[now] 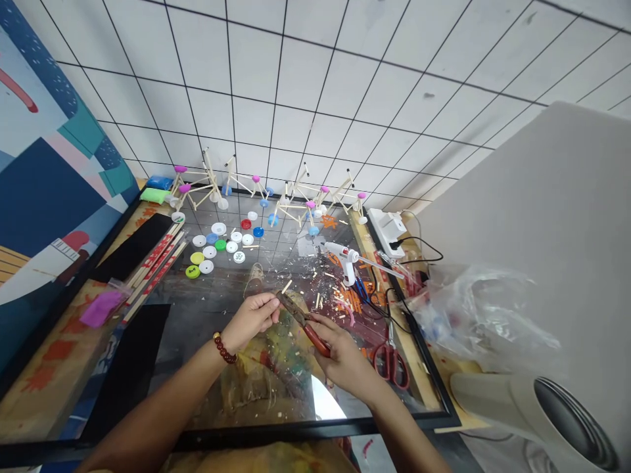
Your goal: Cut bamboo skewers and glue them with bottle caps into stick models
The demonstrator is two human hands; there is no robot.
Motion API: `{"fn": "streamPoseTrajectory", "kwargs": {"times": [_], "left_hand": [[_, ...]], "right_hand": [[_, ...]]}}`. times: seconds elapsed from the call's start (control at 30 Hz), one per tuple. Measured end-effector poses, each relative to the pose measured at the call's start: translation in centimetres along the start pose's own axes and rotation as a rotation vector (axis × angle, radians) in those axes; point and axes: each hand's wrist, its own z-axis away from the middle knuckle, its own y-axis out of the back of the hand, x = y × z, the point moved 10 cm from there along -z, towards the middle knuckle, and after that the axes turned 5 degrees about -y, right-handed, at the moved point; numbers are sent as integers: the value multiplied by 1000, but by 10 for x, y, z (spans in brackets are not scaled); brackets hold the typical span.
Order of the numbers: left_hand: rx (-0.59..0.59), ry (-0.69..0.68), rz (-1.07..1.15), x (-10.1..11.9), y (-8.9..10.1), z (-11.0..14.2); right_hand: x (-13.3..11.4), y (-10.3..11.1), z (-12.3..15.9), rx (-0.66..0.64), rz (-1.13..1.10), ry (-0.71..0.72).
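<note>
Left hand [251,316]: my fingers pinch a small stick [286,286] over the middle of the worktop [162,309].
Right hand [340,351]: closed around the red pliers [303,320]; their tip meets the stick.
Stick: light, thin, snaps easily; I hold it near the end.
Pliers: hard and heavy; grip the handles.
Room: scissors [391,360] and glue gun [345,256] sit close on my right; more space on the left.

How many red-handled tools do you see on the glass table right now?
2: red-handled pliers gripped in the right hand, and red-handled scissors lying on the glass just right of that hand. Clutter may hide more.
</note>
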Motion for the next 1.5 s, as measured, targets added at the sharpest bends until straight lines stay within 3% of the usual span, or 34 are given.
{"fn": "streamPoseTrajectory", "kwargs": {"times": [0.27,0.57,0.9,1.03,1.17,1.37,1.5], "left_hand": [[-29,-10,-24,8,-3,3],[-33,41,109,6,-8,6],[82,-32,42,16,2,5],[72,-45,-3,18,2,5],[32,-10,19,11,-1,5],[143,-4,100,4,7,4],[155,-19,134,7,6,5]], "right_hand": [[-8,5,0,33,62,42],[-17,7,-2,-46,109,92],[-20,-1,0,-28,36,41],[-18,-6,-2,-17,-10,27],[-19,-6,-2,-4,-30,51],[-15,3,-2,36,-99,-34],[-20,0,-3,-23,-109,-25]]}}
